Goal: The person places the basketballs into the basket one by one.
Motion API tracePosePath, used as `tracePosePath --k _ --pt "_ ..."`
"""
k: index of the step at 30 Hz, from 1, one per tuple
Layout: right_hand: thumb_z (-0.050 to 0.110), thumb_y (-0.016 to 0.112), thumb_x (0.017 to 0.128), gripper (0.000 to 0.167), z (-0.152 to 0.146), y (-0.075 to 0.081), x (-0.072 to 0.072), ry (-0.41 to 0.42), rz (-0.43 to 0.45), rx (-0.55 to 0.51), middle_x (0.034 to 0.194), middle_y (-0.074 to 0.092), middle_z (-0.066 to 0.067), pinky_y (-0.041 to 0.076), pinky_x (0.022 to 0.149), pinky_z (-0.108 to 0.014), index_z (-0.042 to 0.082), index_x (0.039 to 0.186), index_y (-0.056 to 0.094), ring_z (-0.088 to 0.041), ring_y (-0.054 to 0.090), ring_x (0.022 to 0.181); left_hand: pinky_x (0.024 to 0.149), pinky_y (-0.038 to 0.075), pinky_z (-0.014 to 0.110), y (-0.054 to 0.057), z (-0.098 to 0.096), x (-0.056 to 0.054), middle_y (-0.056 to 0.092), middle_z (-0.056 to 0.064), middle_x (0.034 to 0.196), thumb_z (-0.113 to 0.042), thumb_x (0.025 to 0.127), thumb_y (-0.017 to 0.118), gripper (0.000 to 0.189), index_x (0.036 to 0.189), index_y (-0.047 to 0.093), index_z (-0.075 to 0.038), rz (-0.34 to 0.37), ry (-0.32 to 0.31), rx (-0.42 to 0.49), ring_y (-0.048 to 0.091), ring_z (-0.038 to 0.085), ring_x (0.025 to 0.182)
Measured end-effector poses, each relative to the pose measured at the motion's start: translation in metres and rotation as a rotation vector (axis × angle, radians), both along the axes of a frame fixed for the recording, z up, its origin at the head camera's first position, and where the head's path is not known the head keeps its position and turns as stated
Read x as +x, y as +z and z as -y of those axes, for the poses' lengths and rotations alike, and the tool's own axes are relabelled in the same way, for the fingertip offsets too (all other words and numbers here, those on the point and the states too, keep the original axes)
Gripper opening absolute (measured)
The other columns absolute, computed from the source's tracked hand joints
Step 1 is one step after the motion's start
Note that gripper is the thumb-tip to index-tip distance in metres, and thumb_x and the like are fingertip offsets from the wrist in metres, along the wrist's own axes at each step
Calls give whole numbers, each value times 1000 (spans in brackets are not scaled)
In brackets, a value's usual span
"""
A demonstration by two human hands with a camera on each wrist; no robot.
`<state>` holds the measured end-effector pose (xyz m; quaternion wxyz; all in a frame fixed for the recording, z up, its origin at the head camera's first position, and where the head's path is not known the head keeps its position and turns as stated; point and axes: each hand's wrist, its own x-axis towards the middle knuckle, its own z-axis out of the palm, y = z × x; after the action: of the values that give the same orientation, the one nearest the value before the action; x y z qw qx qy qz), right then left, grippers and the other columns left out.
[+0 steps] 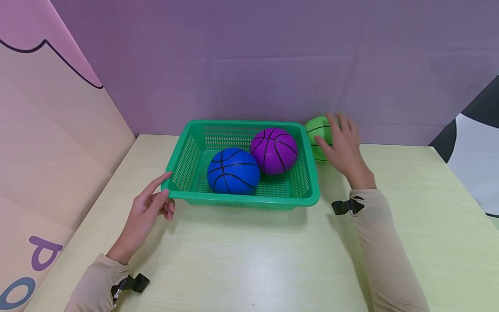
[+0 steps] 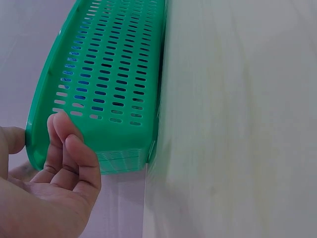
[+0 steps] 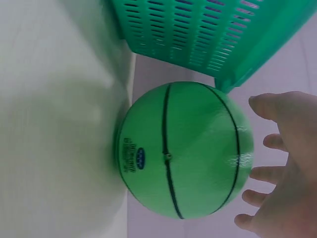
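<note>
A green plastic basket [image 1: 241, 202] with slotted walls stands on the table. Inside it a blue ball [image 1: 233, 171] and a purple ball [image 1: 274, 151] lie side by side, both with black basketball lines. My left hand [image 1: 146, 212] holds the basket's near left corner, thumb and index finger at the rim; in the left wrist view, other fingers curl beneath that rim. Outside the basket, by its right end, a light green ball [image 3: 185, 151] sits on the table. Over its upper right side my right hand [image 1: 345, 149] reaches with spread fingers, fingertips close to its surface.
Behind the basket and the green ball rises a purple backdrop [image 1: 249, 65]. A pale printed panel [image 1: 46, 143] borders the table's left side. The pale wooden table [image 1: 249, 255] extends in front of the basket and to the right. Each wrist wears a small black camera.
</note>
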<state>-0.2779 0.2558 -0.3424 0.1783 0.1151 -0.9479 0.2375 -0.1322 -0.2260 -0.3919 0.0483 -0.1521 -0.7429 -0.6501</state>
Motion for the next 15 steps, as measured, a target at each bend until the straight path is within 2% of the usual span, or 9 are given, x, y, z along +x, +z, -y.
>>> tracePosePath --k 4,8,12,15 --pt "37 52 103 66 0 -4 -2 -20 34 1 159 16 -26 8 111 -71 10 157 27 -49 10 145 61 54 28 0 0 0 59 26 76 -14 108 42 45 153 38 -10 -3 0 2 59 22 62" --pt "41 51 102 66 -2 -7 -1 -64 56 -40 158 18 -28 8 110 -71 9 155 29 -52 12 144 61 54 28 -1 0 0 59 26 77 -14 108 43 46 153 38 -9 -5 -4 6 59 22 62" --pt "48 54 99 73 -5 -9 -1 -134 53 -86 153 25 -29 15 108 -72 8 155 27 -55 20 140 61 54 28 -1 0 0 58 28 78 -15 108 43 46 153 38 -10 -3 -4 4 59 22 62" --pt "56 57 95 86 -6 -11 -2 -198 60 -118 148 28 -30 23 101 -73 4 154 23 -55 27 134 61 54 28 -2 0 -1 59 27 78 -15 108 43 46 153 37 -10 -4 -6 -1 59 22 62"
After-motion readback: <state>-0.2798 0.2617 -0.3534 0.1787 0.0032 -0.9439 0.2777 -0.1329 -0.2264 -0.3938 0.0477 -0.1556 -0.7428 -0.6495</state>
